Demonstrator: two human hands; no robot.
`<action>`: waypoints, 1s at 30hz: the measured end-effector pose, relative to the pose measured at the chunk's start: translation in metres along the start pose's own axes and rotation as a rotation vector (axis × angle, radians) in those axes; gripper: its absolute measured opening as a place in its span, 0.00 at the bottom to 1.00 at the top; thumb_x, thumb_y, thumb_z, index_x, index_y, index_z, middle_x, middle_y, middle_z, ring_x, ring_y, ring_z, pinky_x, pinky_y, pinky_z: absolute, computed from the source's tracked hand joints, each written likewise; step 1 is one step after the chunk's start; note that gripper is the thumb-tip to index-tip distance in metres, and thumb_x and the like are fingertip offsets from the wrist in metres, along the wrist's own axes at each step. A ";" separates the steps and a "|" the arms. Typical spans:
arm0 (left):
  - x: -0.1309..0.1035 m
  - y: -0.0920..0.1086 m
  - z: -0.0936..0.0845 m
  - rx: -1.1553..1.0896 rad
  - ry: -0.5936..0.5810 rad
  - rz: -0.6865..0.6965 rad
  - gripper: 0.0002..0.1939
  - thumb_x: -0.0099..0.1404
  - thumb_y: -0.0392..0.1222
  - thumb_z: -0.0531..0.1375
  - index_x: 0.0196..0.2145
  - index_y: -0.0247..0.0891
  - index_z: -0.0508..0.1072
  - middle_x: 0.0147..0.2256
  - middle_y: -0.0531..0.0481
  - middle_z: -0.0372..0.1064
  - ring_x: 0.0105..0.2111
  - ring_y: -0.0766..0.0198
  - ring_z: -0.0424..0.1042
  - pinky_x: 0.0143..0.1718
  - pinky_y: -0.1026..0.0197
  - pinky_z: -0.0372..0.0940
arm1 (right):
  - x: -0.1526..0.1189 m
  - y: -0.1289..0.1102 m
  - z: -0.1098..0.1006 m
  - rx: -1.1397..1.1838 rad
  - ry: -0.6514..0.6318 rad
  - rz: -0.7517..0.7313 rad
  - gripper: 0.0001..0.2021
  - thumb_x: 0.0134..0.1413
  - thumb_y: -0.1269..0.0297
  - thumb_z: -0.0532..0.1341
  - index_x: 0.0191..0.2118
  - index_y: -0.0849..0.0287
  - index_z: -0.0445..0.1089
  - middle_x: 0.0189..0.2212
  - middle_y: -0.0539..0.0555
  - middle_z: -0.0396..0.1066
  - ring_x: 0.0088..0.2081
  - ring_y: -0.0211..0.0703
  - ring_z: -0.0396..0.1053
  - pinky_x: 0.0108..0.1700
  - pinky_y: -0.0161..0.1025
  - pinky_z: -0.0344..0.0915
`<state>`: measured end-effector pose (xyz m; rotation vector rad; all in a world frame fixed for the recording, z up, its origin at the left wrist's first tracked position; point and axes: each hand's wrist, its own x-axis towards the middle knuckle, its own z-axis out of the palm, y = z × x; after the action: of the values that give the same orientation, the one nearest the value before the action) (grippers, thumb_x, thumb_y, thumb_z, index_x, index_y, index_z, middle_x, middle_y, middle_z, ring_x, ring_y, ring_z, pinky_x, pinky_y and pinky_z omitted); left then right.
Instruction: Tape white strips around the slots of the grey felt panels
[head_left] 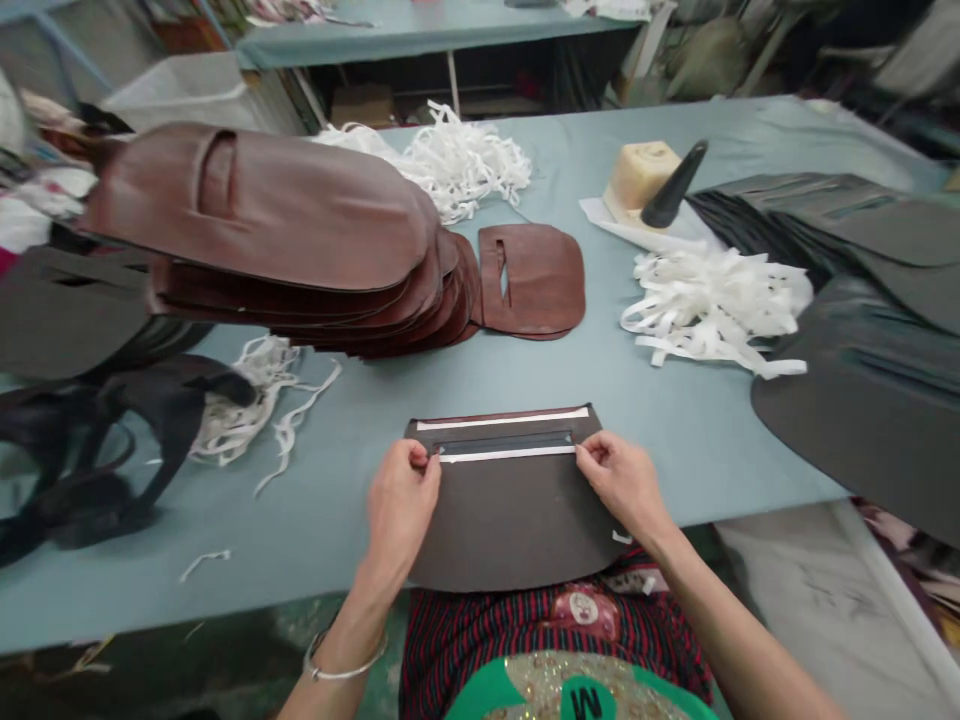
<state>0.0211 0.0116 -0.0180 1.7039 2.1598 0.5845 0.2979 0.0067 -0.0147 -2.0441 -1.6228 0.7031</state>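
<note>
A dark grey leather-like panel (517, 520) lies at the table's front edge, its rounded side toward my lap. A long slot (502, 441) runs across it, and a white strip (506, 455) lies along the slot's lower edge. My left hand (403, 495) pinches the strip's left end. At the right end, my right hand (619, 480) is closed in a pinch on the same strip. Another white strip (502, 418) runs along the panel's far edge, where a thin line of brown shows.
A tall stack of brown leather-like panels (300, 210) stands beyond my left hand, with a slotted brown piece (540, 280) beside it. White strips (712, 300) lie heaped near a pale block (641, 180) and a black cone-shaped tool (675, 185). Dark panels (862, 400) are piled right.
</note>
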 end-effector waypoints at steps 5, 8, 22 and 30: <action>-0.017 -0.005 0.016 0.162 0.167 0.332 0.09 0.66 0.38 0.50 0.39 0.37 0.68 0.36 0.45 0.69 0.39 0.57 0.67 0.43 0.57 0.61 | 0.000 -0.001 0.000 -0.010 0.047 0.006 0.08 0.50 0.63 0.55 0.25 0.57 0.67 0.19 0.47 0.67 0.22 0.37 0.63 0.27 0.33 0.52; -0.027 -0.009 0.016 0.228 0.129 0.424 0.14 0.66 0.33 0.48 0.46 0.36 0.69 0.42 0.42 0.69 0.44 0.56 0.65 0.47 0.55 0.61 | 0.000 -0.001 -0.001 0.000 0.057 0.013 0.07 0.50 0.63 0.56 0.25 0.56 0.67 0.19 0.47 0.68 0.22 0.36 0.63 0.27 0.33 0.52; -0.044 0.011 0.005 0.570 -0.045 0.480 0.24 0.67 0.48 0.51 0.60 0.47 0.59 0.53 0.37 0.61 0.49 0.45 0.60 0.44 0.46 0.62 | 0.006 0.000 0.005 -0.105 0.070 0.057 0.07 0.50 0.63 0.57 0.24 0.56 0.66 0.20 0.47 0.68 0.22 0.36 0.63 0.26 0.33 0.49; -0.046 0.012 0.009 0.583 -0.034 0.453 0.24 0.67 0.48 0.51 0.60 0.47 0.60 0.54 0.38 0.61 0.50 0.46 0.60 0.46 0.46 0.60 | 0.001 -0.012 0.008 -0.347 0.091 -0.119 0.07 0.54 0.70 0.55 0.37 0.57 0.68 0.31 0.54 0.71 0.29 0.42 0.66 0.29 0.35 0.54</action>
<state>0.0462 -0.0293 -0.0193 2.5167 2.0445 0.0058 0.2840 0.0110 -0.0130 -2.1510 -1.9000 0.2963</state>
